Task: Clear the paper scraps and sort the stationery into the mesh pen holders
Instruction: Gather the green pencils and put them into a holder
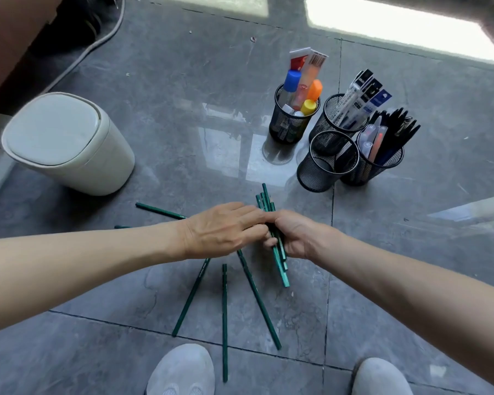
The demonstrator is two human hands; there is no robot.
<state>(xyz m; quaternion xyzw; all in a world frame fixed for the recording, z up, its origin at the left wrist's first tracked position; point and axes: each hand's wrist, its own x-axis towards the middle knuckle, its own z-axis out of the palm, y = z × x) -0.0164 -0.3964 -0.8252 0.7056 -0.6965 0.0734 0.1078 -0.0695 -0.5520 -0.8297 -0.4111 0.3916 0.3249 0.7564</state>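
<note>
Pencil bundle [281, 267]: several green pcs, centre of frame. My right hand [294, 235] grips it, fingers curled round the middle, with the ends sticking out above and below the fist.

Left hand [226, 229]: reaches in from the left, back up, fingers near straight, tips at the bundle and touching the right hand. Thumb is hidden, so I cannot tell whether it pinches a pencil.

Loose pencils [258, 300]: same green, lying on the floor [411, 280]. Three fan out below the hands twd the bottom edge. One more lies left of centre, above the left wrist.

Mesh pen holders, black, upright, 4 pcs, upper right of centre:
- holder 1 [285, 126]: blue, orange and yellow caps plus packaged items; stands just apart, left of the rest.
- holder 2 [322, 121]: packaged refills.
- holder 3 [317, 172]: nothing inside; nearest the hands.
- holder 4 [365, 172]: black pens and clear-barrel pens.
- Nos. 2–4 are clustered together.

Bin [69, 143]: white, lid down, left of frame.

Shoes [183, 372]: grey, 2 pcs, bottom edge.

Cable [109, 32]: upper left.
</note>
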